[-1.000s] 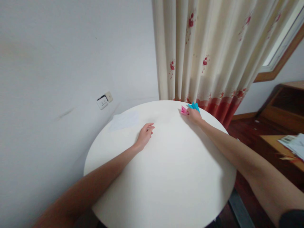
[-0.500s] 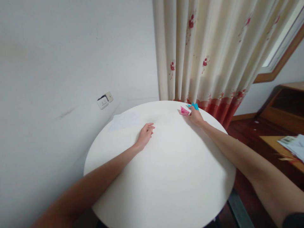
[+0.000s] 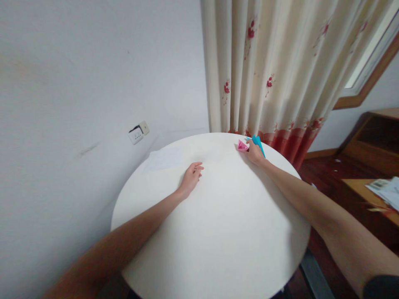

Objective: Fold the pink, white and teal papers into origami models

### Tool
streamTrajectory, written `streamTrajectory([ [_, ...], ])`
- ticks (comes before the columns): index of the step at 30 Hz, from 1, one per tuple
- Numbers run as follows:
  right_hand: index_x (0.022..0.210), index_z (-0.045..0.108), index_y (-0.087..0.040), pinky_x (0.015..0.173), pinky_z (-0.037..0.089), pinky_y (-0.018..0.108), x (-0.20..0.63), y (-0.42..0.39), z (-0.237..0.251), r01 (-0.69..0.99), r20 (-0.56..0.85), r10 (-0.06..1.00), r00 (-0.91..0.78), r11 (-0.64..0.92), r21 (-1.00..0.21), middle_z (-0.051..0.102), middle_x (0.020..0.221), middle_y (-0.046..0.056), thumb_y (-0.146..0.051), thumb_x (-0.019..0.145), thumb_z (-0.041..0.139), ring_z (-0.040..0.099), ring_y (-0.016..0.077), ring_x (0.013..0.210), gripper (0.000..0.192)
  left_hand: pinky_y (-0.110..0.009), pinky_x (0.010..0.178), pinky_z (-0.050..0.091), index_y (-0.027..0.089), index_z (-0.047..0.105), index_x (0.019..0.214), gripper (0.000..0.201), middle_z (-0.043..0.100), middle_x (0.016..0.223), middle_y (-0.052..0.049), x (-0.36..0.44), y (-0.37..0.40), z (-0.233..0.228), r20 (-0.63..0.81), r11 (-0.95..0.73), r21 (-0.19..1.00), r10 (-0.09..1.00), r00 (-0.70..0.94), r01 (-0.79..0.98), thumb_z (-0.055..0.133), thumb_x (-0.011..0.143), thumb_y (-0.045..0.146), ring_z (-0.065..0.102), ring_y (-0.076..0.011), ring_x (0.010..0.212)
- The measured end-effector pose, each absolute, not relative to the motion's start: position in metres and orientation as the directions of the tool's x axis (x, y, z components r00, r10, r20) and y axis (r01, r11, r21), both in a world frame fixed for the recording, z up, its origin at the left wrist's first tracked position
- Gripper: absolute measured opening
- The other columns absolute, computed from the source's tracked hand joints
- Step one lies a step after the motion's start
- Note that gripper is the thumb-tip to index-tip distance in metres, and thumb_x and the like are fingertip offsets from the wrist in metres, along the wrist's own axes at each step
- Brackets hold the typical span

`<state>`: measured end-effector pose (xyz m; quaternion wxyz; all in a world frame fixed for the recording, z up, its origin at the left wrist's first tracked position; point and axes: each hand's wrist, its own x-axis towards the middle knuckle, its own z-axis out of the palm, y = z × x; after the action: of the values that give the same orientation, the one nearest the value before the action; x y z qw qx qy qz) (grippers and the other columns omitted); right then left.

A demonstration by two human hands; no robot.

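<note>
A small pink folded-paper piece (image 3: 242,146), shaped like a little boat, sits near the far right edge of the white round table. My right hand (image 3: 254,153) has its thumb and fingers closed at the near end of this paper. Just beyond and to the right of that hand lies a blue folded-paper piece (image 3: 257,142), partly hidden behind my fingers. My left hand (image 3: 190,176) rests on the middle left of the table, fingers loosely bent and apart, with nothing in it.
A thin whitish sheet (image 3: 165,159) lies at the left rear of the round table (image 3: 218,232). Behind stand a white wall with a socket (image 3: 136,135) and a floral curtain (image 3: 264,74). To the right, papers (image 3: 386,191) rest on a wooden surface.
My right hand has shifted slightly left around the pink paper, and more of the blue paper shows behind it. The left hand stays in place.
</note>
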<state>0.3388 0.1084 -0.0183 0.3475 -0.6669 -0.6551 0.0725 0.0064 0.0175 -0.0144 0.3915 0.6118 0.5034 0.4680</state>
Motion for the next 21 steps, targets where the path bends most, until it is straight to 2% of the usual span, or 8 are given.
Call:
streamTrajectory([
  [7,0.127,0.044,-0.020,0.076,0.043,0.030,0.332,0.095,-0.011,0.870,0.347,0.922,0.173,0.022,-0.492,0.065,0.097,0.008,-0.016,0.091,0.057,0.063,0.0228,0.089,0.039,-0.021,0.054,0.041,0.019,0.058,0.116,0.033,0.066,0.106,-0.007,0.005,0.017,-0.014,0.184,-0.195,0.948,0.980,0.070,0.251,0.049,0.088,0.035,0.056,-0.0128,0.073],
  [11,0.122,0.048,-0.011,0.079,0.043,0.032,0.322,0.075,-0.001,0.899,0.303,0.938,0.168,-0.020,-0.438,0.066,0.104,0.017,-0.012,0.089,0.058,0.063,0.0261,0.096,0.035,-0.022,0.054,0.041,0.019,0.058,0.117,0.033,0.066,0.107,-0.007,0.005,0.018,-0.015,0.180,-0.194,0.946,0.981,0.078,0.259,0.049,0.088,0.033,0.056,-0.0129,0.074],
  [14,0.110,0.057,-0.010,0.082,0.043,0.032,0.301,0.058,0.006,0.923,0.267,0.961,0.067,0.042,-0.383,0.068,0.107,0.019,-0.016,0.089,0.060,0.063,0.0280,0.102,0.023,-0.022,0.054,0.041,0.019,0.058,0.117,0.033,0.065,0.108,-0.007,0.006,0.018,-0.016,0.178,-0.192,0.943,0.981,0.078,0.271,0.049,0.088,0.032,0.056,-0.0132,0.075],
  [17,0.095,0.064,-0.014,0.081,0.043,0.030,0.271,0.042,0.009,0.927,0.218,0.974,-0.055,0.131,-0.350,0.071,0.102,0.015,-0.020,0.088,0.060,0.065,0.0266,0.099,0.010,-0.022,0.054,0.041,0.019,0.058,0.116,0.032,0.065,0.108,-0.007,0.006,0.018,-0.016,0.176,-0.192,0.941,0.981,0.081,0.280,0.050,0.087,0.029,0.056,-0.0133,0.075],
  [21,0.094,0.067,-0.016,0.078,0.043,0.028,0.232,0.024,0.007,0.920,0.183,0.971,-0.152,0.207,-0.332,0.073,0.100,0.014,-0.023,0.091,0.056,0.067,0.0247,0.095,0.013,-0.022,0.055,0.042,0.018,0.058,0.115,0.032,0.064,0.107,-0.008,0.005,0.018,-0.016,0.169,-0.192,0.936,0.980,0.102,0.294,0.051,0.085,0.025,0.058,-0.0133,0.075],
])
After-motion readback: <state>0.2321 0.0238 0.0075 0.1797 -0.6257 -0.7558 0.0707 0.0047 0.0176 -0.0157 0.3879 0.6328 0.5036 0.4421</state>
